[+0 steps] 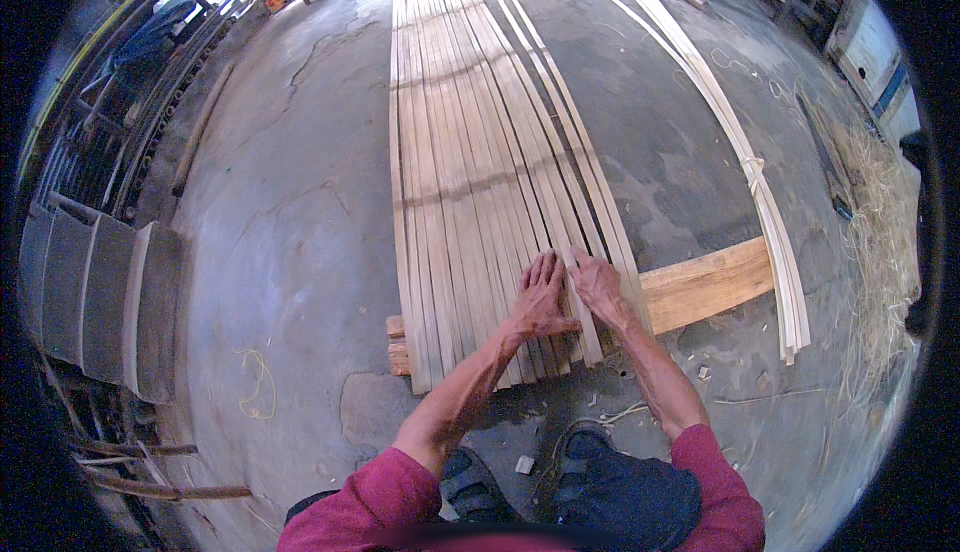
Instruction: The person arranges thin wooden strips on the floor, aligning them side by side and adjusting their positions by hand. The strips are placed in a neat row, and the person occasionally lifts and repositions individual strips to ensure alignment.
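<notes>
Long pale slats, which look like split bamboo or thin wood, lie side by side in a wide row running away from me. My left hand rests palm down on the right part of the row, its fingers stretched forward and its thumb pointing right. Beside it, my right hand has its fingers curled at the edge of one slat, which passes between the hands. Two slats to the right lie slightly apart from the row, partly under my right forearm. The near ends rest across a wooden plank.
A tied bundle of pale strips lies along the right, across the plank's end. Loose fibres are heaped at the far right. Grey curved blocks and sticks stand at the left. Wood scraps litter the concrete near my sandals.
</notes>
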Action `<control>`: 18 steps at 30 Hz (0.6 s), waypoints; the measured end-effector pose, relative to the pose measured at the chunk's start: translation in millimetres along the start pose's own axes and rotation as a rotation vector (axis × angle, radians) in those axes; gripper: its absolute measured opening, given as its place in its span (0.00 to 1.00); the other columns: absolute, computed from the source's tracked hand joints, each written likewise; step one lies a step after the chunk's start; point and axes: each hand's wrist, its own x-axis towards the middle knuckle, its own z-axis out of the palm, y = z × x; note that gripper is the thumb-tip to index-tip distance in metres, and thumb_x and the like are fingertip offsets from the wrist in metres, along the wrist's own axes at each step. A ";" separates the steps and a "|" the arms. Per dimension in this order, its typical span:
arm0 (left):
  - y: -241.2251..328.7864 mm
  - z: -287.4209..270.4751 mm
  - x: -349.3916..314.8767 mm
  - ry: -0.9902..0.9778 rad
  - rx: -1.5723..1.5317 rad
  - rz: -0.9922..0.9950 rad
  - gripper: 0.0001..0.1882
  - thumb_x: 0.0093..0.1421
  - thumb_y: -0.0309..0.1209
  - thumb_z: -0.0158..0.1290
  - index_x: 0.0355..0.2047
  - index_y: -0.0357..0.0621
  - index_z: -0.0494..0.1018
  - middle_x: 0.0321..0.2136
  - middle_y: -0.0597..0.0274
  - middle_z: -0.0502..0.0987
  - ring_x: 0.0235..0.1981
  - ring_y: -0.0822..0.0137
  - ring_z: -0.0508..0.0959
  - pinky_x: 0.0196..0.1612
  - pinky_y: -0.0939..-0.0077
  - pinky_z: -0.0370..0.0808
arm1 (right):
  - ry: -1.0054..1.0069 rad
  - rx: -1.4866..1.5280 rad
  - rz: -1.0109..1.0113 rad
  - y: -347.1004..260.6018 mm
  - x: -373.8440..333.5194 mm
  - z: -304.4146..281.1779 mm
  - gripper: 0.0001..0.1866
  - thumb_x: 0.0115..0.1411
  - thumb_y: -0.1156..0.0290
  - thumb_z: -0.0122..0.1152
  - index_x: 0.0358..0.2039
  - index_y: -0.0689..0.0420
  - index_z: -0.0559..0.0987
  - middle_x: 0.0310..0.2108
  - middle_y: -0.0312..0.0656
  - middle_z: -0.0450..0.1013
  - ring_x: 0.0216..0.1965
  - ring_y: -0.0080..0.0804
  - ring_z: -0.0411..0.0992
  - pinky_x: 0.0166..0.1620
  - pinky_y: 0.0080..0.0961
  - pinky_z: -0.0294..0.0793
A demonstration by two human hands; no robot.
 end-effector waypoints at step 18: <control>-2.7 6.9 1.9 0.001 0.059 0.063 0.46 0.45 0.61 0.44 0.59 0.50 0.47 0.61 0.53 0.43 0.61 0.45 0.38 0.60 0.53 0.35 | 0.148 -0.015 -0.069 13.3 -5.0 -11.0 0.13 0.54 0.65 0.47 0.36 0.61 0.71 0.32 0.54 0.68 0.36 0.52 0.68 0.37 0.42 0.69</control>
